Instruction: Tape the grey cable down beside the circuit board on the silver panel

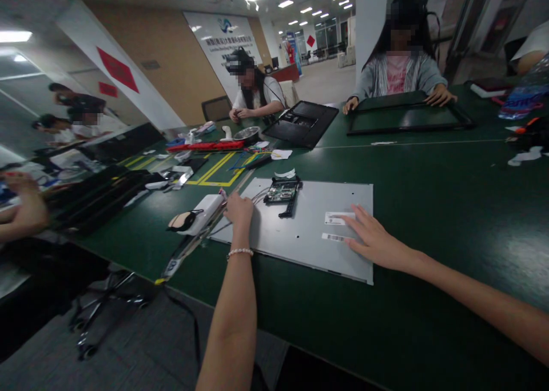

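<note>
A flat grey-white panel (309, 245), which looks like the back of a display, lies on the green table. My right hand (373, 238) is spread on its right part, fingertips by two white labels (334, 218). My left hand (239, 209), a beaded bracelet on its wrist, has its fingers curled together at the panel's left edge, by thin wires (259, 195). What those fingers pinch, if anything, is hidden. A green circuit board (282, 192) with a black bracket sits on the panel's upper part, between my hands.
Left of my left hand lie a white oblong object (208, 212) and a strip-like piece (174, 265) at the table edge. Across the table, one person holds a black frame (407, 129); another sits behind a black cover (302, 122). Tools and scraps crowd the left.
</note>
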A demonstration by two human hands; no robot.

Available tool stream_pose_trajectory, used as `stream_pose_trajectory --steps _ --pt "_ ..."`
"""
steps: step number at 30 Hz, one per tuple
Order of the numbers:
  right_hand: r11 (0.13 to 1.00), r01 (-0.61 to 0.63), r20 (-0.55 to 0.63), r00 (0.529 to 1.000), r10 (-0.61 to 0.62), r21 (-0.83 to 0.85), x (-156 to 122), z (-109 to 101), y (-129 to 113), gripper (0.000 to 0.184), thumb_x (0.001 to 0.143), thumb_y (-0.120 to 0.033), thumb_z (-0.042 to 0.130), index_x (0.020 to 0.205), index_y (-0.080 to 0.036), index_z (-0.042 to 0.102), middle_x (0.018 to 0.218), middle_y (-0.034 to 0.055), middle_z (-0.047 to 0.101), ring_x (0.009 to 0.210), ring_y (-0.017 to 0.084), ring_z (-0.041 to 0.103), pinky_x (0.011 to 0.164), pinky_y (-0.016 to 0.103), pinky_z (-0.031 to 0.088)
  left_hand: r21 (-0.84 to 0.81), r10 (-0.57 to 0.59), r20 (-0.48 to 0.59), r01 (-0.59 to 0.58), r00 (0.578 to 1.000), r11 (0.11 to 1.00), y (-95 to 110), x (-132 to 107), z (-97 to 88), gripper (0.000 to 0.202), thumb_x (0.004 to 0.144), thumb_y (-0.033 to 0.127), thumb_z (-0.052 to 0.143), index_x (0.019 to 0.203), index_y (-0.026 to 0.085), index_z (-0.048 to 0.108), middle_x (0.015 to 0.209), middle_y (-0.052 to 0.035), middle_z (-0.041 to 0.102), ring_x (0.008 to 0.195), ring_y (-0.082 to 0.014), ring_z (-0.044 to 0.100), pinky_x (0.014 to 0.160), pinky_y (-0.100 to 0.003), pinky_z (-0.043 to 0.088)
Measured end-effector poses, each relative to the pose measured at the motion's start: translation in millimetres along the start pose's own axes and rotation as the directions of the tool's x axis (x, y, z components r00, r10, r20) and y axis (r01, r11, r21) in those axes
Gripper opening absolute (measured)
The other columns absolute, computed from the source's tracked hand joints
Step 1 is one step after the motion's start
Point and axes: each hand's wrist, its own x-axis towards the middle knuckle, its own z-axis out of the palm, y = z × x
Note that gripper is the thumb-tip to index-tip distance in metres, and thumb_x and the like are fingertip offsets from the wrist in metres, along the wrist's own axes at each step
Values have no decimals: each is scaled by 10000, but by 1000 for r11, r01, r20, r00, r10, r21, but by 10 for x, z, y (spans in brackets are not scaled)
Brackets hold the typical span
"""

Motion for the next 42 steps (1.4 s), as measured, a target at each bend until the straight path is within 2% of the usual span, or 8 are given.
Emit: stream_pose_trajectory --steps 3,6,9,12,19,25,28,42 --pt "896 -149 -32 984 178 419 -82 -165 95 774 880 -646 403 1527 -252 246 1642 55 -2 1486 285 42 1167 520 197 -32 -42 68 44 997 998 -83 81 31 427 872 226 451 1272 126 562 1237 -203 629 1185 -363 558 994 -528 392" --pt "623 -143 -1 974 226 769 -163 -308 164 772 893 -645 330 1539 -257 160 1637 49 102 1479 235 125 1182 484 165 -46 -61 78 64 995 997 -115 149 35 409 866 215 453 1245 122 579 1200 -205 648 1174 -364 568 966 -506 417" --pt "371 -95 3 971 241 924 -225 -352 223 791 888 -638 304 1544 -241 108 1632 44 139 1473 186 153 1190 418 142 -62 -72 84 77 994 995 -125 178 18 405 868 214 447 1238 128 587 1206 -195 650 1177 -361 567 960 -496 425" --pt "241 -86 23 967 253 967 -276 -342 253 802 881 -650 313 1549 -285 64 1627 28 166 1462 179 197 1183 406 164 -82 -87 78 94 993 992 -120 173 -7 416 875 213 424 1252 134 583 1216 -176 651 1171 -337 578 953 -460 443" --pt "386 -127 -3 948 319 914 -407 -430 338 740 917 -623 132 1538 -310 -121 1620 50 193 1429 197 292 1129 463 293 -84 -75 30 77 997 993 -42 90 -42 402 845 237 450 1196 137 619 1137 -177 682 1082 -342 618 891 -442 483" --pt "568 -161 -30 950 312 807 -579 -447 472 694 916 -587 10 1538 -311 -127 1599 39 268 1410 209 334 1064 488 388 14 -2 17 2 1000 1000 17 60 -33 385 867 260 409 1129 120 653 1063 -207 696 1002 -354 644 831 -436 501" --pt "597 -159 -43 950 309 786 -664 -455 520 701 912 -597 2 1537 -308 -130 1602 43 256 1412 210 332 1064 484 392 124 64 57 -70 996 990 48 55 -5 406 900 274 355 1077 101 677 1044 -221 695 988 -348 652 826 -427 506" --pt "231 -98 -22 884 466 968 -1047 -624 557 711 878 -661 338 1515 -392 176 1487 41 463 1339 211 452 1091 486 343 330 298 287 -386 911 861 303 -102 -17 480 947 403 359 1006 90 718 1048 -224 697 1004 -342 658 828 -392 511"
